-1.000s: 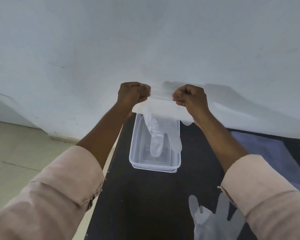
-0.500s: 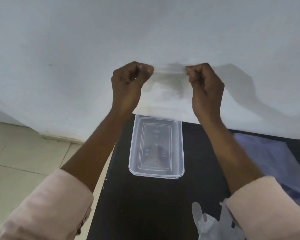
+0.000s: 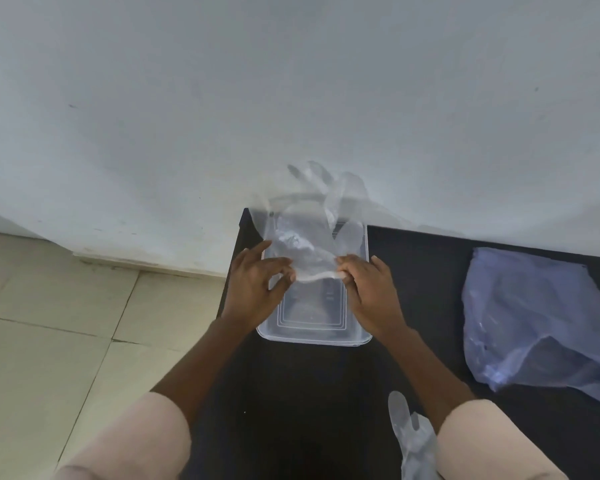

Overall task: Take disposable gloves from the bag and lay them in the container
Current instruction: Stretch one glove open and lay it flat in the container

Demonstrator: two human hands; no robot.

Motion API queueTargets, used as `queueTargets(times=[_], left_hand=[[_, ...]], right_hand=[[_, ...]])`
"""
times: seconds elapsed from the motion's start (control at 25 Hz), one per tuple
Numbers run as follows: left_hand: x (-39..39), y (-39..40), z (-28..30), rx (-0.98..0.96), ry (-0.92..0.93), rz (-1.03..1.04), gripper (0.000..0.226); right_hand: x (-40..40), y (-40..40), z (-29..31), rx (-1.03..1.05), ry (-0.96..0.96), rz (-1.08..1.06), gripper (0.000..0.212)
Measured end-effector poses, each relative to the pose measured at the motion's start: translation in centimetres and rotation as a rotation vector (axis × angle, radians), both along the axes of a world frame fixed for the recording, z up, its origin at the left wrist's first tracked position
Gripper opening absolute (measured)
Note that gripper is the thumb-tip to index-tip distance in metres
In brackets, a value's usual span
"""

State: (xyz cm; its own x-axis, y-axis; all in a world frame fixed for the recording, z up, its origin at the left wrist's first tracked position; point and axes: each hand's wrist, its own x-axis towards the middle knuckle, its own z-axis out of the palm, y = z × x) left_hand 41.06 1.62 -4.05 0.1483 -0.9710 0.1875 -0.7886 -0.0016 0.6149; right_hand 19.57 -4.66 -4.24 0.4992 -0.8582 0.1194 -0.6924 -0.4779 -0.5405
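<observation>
A clear disposable glove [image 3: 309, 233] billows over the far end of the clear plastic container [image 3: 312, 337], its fingers flung up toward the wall. My left hand [image 3: 257, 289] pinches the glove's cuff at the left, and my right hand [image 3: 368, 289] pinches it at the right, both low over the container. A second clear glove [image 3: 413, 441] lies on the black table [image 3: 309, 410] near my right sleeve. The pale blue plastic bag [image 3: 541, 323] lies crumpled at the right of the table.
A white wall [image 3: 291, 98] rises right behind the table's far edge. The table's left edge drops to a tiled floor [image 3: 66, 341]. The container stands close to the table's back left corner.
Both hands have come down from high against the wall to just above the container. The glove, stretched between them before, now flaps forward with its fingers toward the wall.
</observation>
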Motion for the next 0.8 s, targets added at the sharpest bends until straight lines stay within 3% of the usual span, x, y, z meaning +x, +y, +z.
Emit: queueTargets(times=[0.24, 0.44, 0.64, 0.8], left_hand=[[0.1, 0.2, -0.1, 0.132, -0.173, -0.105, 0.013], [0.3, -0.2, -0.1, 0.326, -0.352, -0.199, 0.026], [1.6, -0.6, -0.2, 0.364, -0.447, -0.34, 0.029], [2.3, -0.9, -0.2, 0.417, -0.568, -0.419, 0.044]], right_hand=[[0.0, 0.4, -0.6, -0.113, 0.332, 0.026, 0.014], [-0.7, 0.2, -0.1, 0.01, 0.461, 0.151, 0.019], [-1.2, -0.5, 0.9, 0.095, 0.544, 0.304, 0.02], [-1.7, -1.2, 1.4, 0.154, 0.72, 0.471, 0.026]])
